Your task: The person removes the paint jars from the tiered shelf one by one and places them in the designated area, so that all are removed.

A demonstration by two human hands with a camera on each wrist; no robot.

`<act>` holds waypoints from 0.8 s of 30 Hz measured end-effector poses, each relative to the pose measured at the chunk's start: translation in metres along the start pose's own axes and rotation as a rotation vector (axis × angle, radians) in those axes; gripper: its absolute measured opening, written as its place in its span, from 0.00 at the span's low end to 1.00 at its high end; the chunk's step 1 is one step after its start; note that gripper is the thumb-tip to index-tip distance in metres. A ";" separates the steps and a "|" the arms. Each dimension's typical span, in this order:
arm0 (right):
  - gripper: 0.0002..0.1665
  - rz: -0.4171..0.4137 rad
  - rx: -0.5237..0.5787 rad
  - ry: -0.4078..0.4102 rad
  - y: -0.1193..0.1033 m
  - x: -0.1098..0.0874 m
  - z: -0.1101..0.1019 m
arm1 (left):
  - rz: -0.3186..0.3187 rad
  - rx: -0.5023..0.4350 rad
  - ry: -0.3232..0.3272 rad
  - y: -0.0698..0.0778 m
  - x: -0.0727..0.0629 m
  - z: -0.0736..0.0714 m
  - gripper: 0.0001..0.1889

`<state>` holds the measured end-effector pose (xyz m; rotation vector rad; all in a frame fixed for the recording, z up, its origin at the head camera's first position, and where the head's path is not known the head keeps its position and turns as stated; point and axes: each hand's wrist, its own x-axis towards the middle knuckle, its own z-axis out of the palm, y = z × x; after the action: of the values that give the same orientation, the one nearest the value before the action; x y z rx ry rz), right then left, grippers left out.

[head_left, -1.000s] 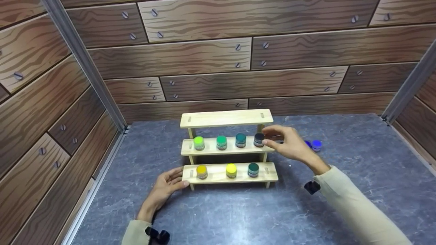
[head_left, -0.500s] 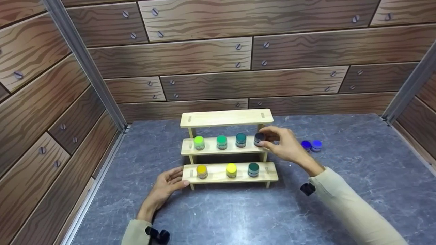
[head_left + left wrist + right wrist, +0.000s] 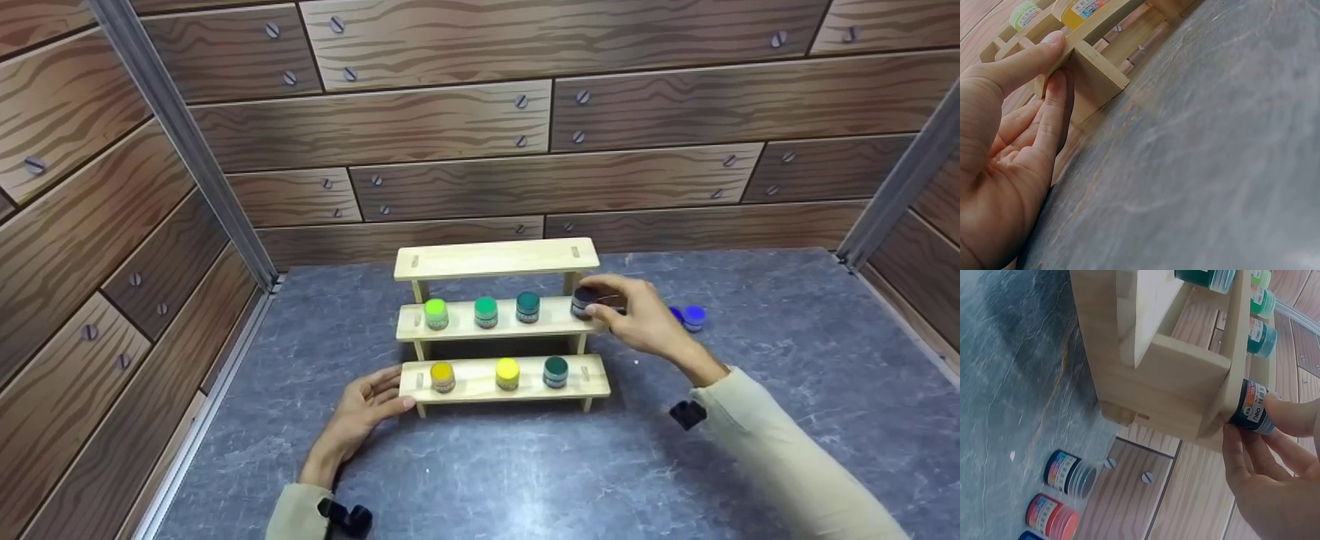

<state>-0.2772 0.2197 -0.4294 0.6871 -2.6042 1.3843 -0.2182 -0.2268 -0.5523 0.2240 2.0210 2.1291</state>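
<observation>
A three-tier wooden stand (image 3: 496, 259) stands on the table in the head view. My right hand (image 3: 643, 319) pinches a black paint jar (image 3: 583, 301) at the right end of the middle shelf; in the right wrist view its label (image 3: 1253, 402) shows between thumb and fingers. Left of it on that shelf are a teal jar (image 3: 527, 307), a green jar (image 3: 486, 313) and a light green jar (image 3: 436, 314). My left hand (image 3: 361, 412) pinches the left end of the bottom shelf (image 3: 474, 390), which bears an orange-yellow jar (image 3: 442, 376), a yellow jar (image 3: 507, 373) and a dark green jar (image 3: 555, 372).
Right of the stand, a blue-lidded jar (image 3: 694, 318) and another blue one stand on the grey table (image 3: 480, 465), partly behind my right hand. The right wrist view also shows a red jar (image 3: 1051, 517) and a dark jar (image 3: 1069, 473) there. Wood-patterned walls (image 3: 450, 127) enclose the table.
The black jar has moved a little to the right along the middle shelf, with my right hand on it. My left hand stays at the shelf's left end.
</observation>
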 end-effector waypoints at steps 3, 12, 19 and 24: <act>0.24 0.005 0.007 0.005 0.000 -0.002 -0.006 | 0.003 -0.003 0.001 0.001 0.000 -0.001 0.43; 0.24 0.018 -0.006 0.015 0.002 -0.009 -0.019 | -0.001 0.003 0.013 0.002 0.000 -0.001 0.42; 0.24 0.019 -0.029 0.040 0.009 -0.013 -0.025 | -0.001 0.005 0.011 0.001 0.000 0.000 0.42; 0.24 0.041 -0.031 0.040 0.015 -0.017 -0.028 | 0.005 -0.002 0.010 0.000 0.000 0.000 0.42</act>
<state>-0.2717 0.2558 -0.4299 0.5987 -2.6178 1.3507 -0.2184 -0.2265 -0.5521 0.2189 2.0252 2.1396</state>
